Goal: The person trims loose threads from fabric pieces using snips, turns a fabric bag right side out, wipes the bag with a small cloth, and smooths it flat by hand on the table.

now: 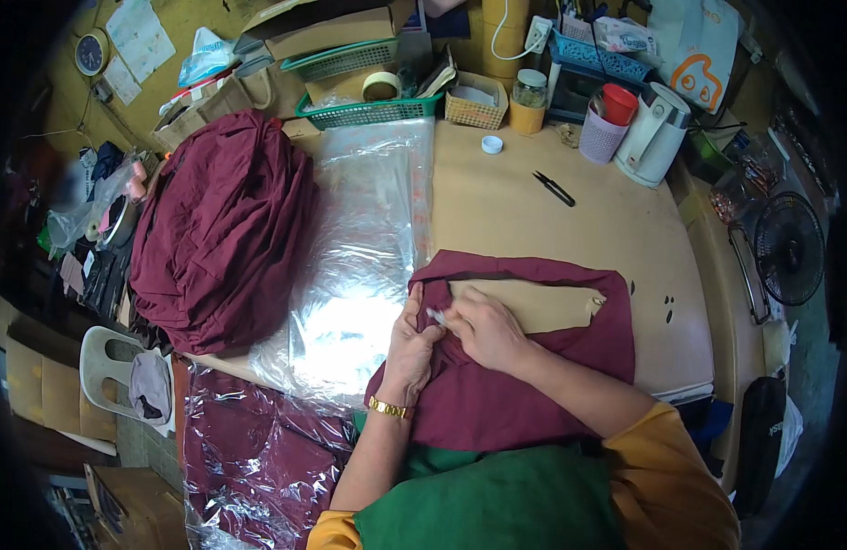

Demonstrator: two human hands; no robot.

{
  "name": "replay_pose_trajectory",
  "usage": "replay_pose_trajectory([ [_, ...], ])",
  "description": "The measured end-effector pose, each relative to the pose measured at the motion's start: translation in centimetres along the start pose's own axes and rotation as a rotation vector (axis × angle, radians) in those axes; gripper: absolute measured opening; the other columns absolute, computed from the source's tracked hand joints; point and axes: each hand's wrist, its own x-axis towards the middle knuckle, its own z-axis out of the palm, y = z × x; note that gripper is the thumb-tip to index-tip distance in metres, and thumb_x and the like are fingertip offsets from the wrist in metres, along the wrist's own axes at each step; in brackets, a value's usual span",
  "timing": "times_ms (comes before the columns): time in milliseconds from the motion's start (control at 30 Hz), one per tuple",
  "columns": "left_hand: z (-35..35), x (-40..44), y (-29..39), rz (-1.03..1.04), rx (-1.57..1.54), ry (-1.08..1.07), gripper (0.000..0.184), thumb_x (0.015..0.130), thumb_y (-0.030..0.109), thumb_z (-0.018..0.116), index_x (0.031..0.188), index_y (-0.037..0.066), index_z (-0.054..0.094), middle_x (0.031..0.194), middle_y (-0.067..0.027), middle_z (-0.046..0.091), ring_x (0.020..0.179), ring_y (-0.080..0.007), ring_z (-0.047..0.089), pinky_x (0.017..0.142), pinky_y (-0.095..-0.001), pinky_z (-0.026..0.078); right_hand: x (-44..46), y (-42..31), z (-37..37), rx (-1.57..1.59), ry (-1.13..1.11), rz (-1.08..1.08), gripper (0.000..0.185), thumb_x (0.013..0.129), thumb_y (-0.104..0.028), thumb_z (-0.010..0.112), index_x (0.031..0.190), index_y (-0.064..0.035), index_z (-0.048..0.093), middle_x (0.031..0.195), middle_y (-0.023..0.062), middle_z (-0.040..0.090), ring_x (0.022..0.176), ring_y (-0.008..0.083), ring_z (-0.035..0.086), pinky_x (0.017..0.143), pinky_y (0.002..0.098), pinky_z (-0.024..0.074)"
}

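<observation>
A maroon cloth piece [506, 412] lies on the near part of the table, its folds framing a long opening through which a tan surface shows. At the left end of that opening, my left hand [410, 353] has its fingers closed on the cloth; a gold bracelet is on the wrist. My right hand [483, 330] is pinched around a small white thing [436, 316] held against the fabric beside the left thumb. What kind of thing it is, I cannot make out.
A big maroon cloth heap [226, 229] and clear plastic sheets [359, 257] are on the left. Below hang plastic-wrapped maroon pieces [258, 449]. Thread snips [553, 189], a white lid [492, 145], baskets [368, 112] and a kettle [654, 136] sit farther back.
</observation>
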Motion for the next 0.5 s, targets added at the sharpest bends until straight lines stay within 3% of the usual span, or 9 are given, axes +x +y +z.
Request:
replay_pose_trajectory([
  [133, -0.6, 0.5, -0.8, -0.006, 0.035, -0.043, 0.086, 0.078, -0.02, 0.048, 0.156, -0.007, 0.014, 0.157, -0.0153, 0.034, 0.135, -0.0196, 0.045, 0.108, -0.0268, 0.041, -0.3, 1.1, -0.3, 0.012, -0.051, -0.04, 0.009, 0.089, -0.006, 0.061, 0.084, 0.0, 0.057, 0.089, 0.0193, 0.056, 0.082, 0.0408, 0.06, 0.072, 0.0491, 0.0475],
  [200, 0.1, 0.1, 0.3, -0.054, 0.024, -0.063, 0.086, 0.08, -0.017, 0.05, 0.158, 0.0, 0.018, 0.156, -0.0131, 0.035, 0.137, -0.0196, 0.043, 0.11, -0.0295, 0.039, 2.2, 1.6, 0.2, -0.009, 0.03, -0.048, 0.007, 0.088, -0.005, 0.061, 0.084, 0.0, 0.058, 0.089, 0.0188, 0.056, 0.082, 0.0406, 0.06, 0.072, 0.0487, 0.0475],
  [333, -0.1, 0.1, 0.4, -0.073, -0.024, -0.059, 0.086, 0.08, -0.017, 0.05, 0.158, 0.001, 0.018, 0.156, -0.0142, 0.035, 0.136, -0.0199, 0.044, 0.111, -0.0298, 0.039, 2.4, 1.5, 1.2, -0.034, 0.083, -0.083, 0.006, 0.087, -0.005, 0.061, 0.083, -0.0003, 0.06, 0.088, 0.0178, 0.057, 0.082, 0.0401, 0.06, 0.072, 0.0481, 0.0477],
  [433, -0.3, 0.2, -0.3, -0.011, -0.027, -0.016, 0.084, 0.08, -0.021, 0.047, 0.156, -0.006, 0.015, 0.154, -0.0142, 0.037, 0.132, -0.0169, 0.049, 0.108, -0.0266, 0.042, -0.3, 0.7, -1.1, -0.051, 0.022, -0.123, 0.002, 0.085, -0.001, 0.063, 0.084, 0.0, 0.062, 0.082, 0.0158, 0.055, 0.075, 0.0371, 0.06, 0.069, 0.0459, 0.0469],
  [500, -0.6, 0.4, -0.1, -0.09, -0.122, -0.086, 0.084, 0.08, -0.02, 0.047, 0.156, -0.006, 0.015, 0.157, -0.014, 0.034, 0.132, -0.0168, 0.048, 0.107, -0.0268, 0.042, -1.6, 0.2, -3.1, -0.088, -0.189, -0.049, 0.004, 0.085, -0.001, 0.064, 0.083, -0.0002, 0.06, 0.082, 0.0161, 0.055, 0.074, 0.038, 0.059, 0.068, 0.0457, 0.0464],
])
